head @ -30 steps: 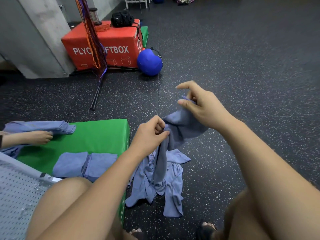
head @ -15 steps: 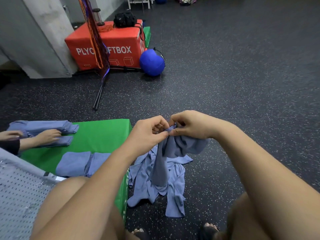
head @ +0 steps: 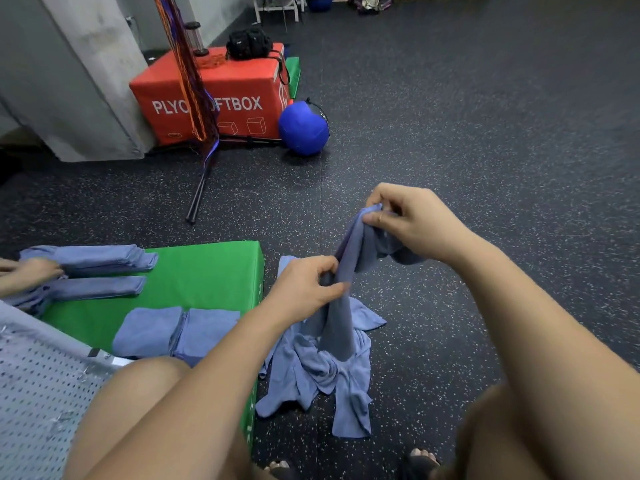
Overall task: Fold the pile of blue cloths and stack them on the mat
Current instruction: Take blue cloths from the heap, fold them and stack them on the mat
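1. The right hand [head: 412,223] pinches the upper edge of one blue cloth [head: 349,258] between thumb and fingers; the left hand [head: 304,285] is curled around the same cloth lower down, at about 7 o'clock from the right hand; the cloth is bunched, not yet folded.
2. Its lower end reaches down to the pile [head: 318,372] of loose cloths on the floor [head: 485,150]; the pile lies at 3 o'clock from the green mat [head: 207,268], just beside its edge.
3. Done, as I judge: two folded squares [head: 149,330] lie side by side on the near part of the mat; two long folded bundles [head: 93,259] lie at its 10 o'clock corner, where another person's hand [head: 31,275] touches them.
4. Left to do: the held cloth and the whole pile; I cannot count the cloths in the pile, they are tangled; the squares are not yet stacked in one heap.
5. Counted: one mat; one pile; one cloth in the hands; four folded items.
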### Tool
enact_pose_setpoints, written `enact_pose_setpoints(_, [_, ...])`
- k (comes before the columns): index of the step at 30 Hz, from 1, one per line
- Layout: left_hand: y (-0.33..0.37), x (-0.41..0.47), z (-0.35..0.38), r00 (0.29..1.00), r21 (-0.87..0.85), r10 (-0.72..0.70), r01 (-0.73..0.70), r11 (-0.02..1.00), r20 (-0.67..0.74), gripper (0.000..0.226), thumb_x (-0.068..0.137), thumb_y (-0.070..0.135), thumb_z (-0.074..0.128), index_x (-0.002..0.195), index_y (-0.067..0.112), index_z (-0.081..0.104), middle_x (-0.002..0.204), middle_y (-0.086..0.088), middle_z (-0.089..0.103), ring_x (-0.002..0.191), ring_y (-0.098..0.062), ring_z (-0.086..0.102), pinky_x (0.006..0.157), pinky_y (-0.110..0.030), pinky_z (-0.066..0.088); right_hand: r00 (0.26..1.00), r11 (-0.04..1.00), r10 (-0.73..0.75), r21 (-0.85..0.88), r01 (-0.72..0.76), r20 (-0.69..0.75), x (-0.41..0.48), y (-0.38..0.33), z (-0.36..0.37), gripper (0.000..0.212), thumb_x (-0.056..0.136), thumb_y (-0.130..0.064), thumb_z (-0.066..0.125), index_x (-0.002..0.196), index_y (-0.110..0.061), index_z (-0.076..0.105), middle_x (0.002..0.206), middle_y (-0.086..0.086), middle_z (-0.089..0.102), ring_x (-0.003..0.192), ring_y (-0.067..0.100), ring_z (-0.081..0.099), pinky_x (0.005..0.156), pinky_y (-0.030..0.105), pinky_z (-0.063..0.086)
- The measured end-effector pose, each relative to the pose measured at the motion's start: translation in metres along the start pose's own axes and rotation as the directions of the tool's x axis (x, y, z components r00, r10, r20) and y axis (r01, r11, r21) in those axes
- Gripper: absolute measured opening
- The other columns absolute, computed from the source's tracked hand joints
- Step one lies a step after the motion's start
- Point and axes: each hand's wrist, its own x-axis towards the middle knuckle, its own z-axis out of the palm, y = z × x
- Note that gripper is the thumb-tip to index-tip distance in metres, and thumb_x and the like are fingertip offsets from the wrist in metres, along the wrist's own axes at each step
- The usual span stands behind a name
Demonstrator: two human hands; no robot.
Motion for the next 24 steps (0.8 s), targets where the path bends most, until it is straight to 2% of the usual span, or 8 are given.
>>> enact_pose_setpoints(5, [-0.019, 0.002, 0.005, 0.993, 0.113, -0.101, 0.094, 0.989, 0.055, 0.038, 0.086, 0.041, 0.084, 0.074, 0.017, 0.056, 0.066, 0.002, 0.054, 0.064, -0.013, 0.041, 0.062, -0.036, 0.037, 0.983, 0.997, 0.064, -0.039, -0.071, -0.170, 0.001, 0.012, -0.017, 0.010, 0.098, -0.031, 0.073, 0.093, -0.026, 0.065, 0.071, -0.002, 0.062, 0.068, 0.008, 0.052, 0.068, 0.028, 0.043])
enact_pose_setpoints(7, [-0.025, 0.001, 0.006, 0.984, 0.172, -0.159, 0.144, 0.975, 0.083, 0.033, 0.085, 0.040, 0.083, 0.077, 0.017, 0.060, 0.066, 0.003, 0.058, 0.065, -0.015, 0.048, 0.064, -0.036, 0.043, 0.963, 0.994, 0.106, -0.002, -0.110, -0.249, 0.001, 0.018, -0.023, 0.010, 0.098, -0.031, 0.071, 0.094, -0.025, 0.065, 0.071, -0.003, 0.061, 0.069, 0.009, 0.053, 0.068, 0.029, 0.044])
enact_pose_setpoints(10, [-0.034, 0.000, 0.002, 0.964, 0.257, -0.241, 0.206, 0.944, 0.113, 0.022, 0.085, 0.038, 0.082, 0.079, 0.024, 0.067, 0.078, 0.004, 0.071, 0.075, -0.018, 0.064, 0.074, -0.036, 0.054, 0.926, 0.985, 0.165, 0.002, -0.175, -0.340, 0.001, 0.029, -0.031, 0.009, 0.099, -0.030, 0.068, 0.094, -0.024, 0.064, 0.072, -0.006, 0.062, 0.071, 0.012, 0.055, 0.069, 0.032, 0.045])
enact_pose_setpoints(13, [-0.039, -0.001, -0.003, 0.950, 0.271, -0.289, 0.249, 0.930, 0.119, 0.019, 0.082, 0.036, 0.081, 0.076, 0.030, 0.065, 0.080, 0.008, 0.073, 0.075, -0.014, 0.067, 0.077, -0.036, 0.059, 0.898, 0.969, 0.224, -0.016, -0.248, -0.380, 0.001, 0.040, -0.034, 0.009, 0.098, -0.030, 0.066, 0.093, -0.023, 0.063, 0.073, -0.008, 0.064, 0.071, 0.004, 0.056, 0.068, 0.031, 0.045])
enact_pose_setpoints(15, [-0.038, -0.001, -0.006, 0.955, 0.253, -0.275, 0.241, 0.937, 0.109, 0.018, 0.081, 0.032, 0.080, 0.074, 0.029, 0.064, 0.078, 0.008, 0.073, 0.079, -0.016, 0.068, 0.080, -0.039, 0.058, 0.895, 0.961, 0.248, -0.025, -0.276, -0.370, 0.001, 0.046, -0.033, 0.010, 0.098, -0.031, 0.067, 0.093, -0.023, 0.062, 0.073, -0.008, 0.064, 0.072, 0.003, 0.057, 0.065, 0.034, 0.042])
enact_pose_setpoints(17, [-0.032, 0.000, -0.009, 0.963, 0.223, -0.252, 0.227, 0.948, 0.094, 0.018, 0.083, 0.030, 0.079, 0.075, 0.027, 0.063, 0.077, 0.006, 0.072, 0.080, -0.017, 0.067, 0.079, -0.038, 0.057, 0.905, 0.957, 0.262, -0.034, -0.289, -0.337, 0.001, 0.049, -0.030, 0.011, 0.099, -0.031, 0.067, 0.093, -0.024, 0.062, 0.076, -0.008, 0.065, 0.076, 0.010, 0.059, 0.067, 0.034, 0.040])
enact_pose_setpoints(20, [-0.025, 0.001, -0.013, 0.979, 0.177, -0.191, 0.178, 0.968, 0.063, 0.018, 0.087, 0.029, 0.078, 0.077, 0.024, 0.064, 0.073, 0.005, 0.067, 0.071, -0.015, 0.058, 0.070, -0.033, 0.048, 0.919, 0.948, 0.286, -0.059, -0.312, -0.270, 0.001, 0.050, -0.023, 0.010, 0.099, -0.032, 0.066, 0.093, -0.024, 0.064, 0.077, -0.008, 0.067, 0.084, 0.019, 0.062, 0.070, 0.034, 0.040])
enact_pose_setpoints(24, [-0.011, 0.000, -0.019, 0.994, 0.099, -0.105, 0.105, 0.989, -0.009, 0.015, 0.088, 0.025, 0.074, 0.078, 0.022, 0.064, 0.070, 0.006, 0.061, 0.064, -0.007, 0.048, 0.063, -0.030, 0.039, 0.942, 0.939, 0.301, -0.123, -0.320, -0.148, 0.000, 0.046, -0.012, 0.013, 0.096, -0.038, 0.071, 0.102, -0.031, 0.062, 0.078, -0.008, 0.068, 0.084, 0.020, 0.063, 0.071, 0.035, 0.043])
